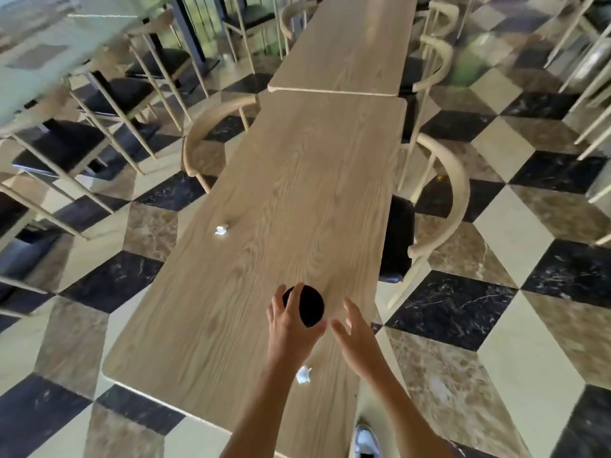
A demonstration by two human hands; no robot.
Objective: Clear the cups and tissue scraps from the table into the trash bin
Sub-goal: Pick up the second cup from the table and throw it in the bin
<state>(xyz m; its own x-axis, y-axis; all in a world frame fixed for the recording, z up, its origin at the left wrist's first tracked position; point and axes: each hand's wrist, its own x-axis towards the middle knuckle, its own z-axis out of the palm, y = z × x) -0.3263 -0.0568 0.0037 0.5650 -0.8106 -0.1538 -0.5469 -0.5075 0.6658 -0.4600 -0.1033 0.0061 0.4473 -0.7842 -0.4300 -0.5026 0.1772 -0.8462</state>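
While the left hand (291,328) wraps its fingers around one round, dark cup (309,305) standing on the pale wood-grain table (297,193), the right hand (355,337) hovers just beside it at 3 o'clock, fingers spread and empty. Two crumpled white tissue scraps lie on the table: one (221,230) well away at 11 o'clock from the cup, the other (303,374) near the table's edge at 6 o'clock, between the forearms. Curved-back wooden chairs (453,193) flank the table on a chequered marble floor (463,309).
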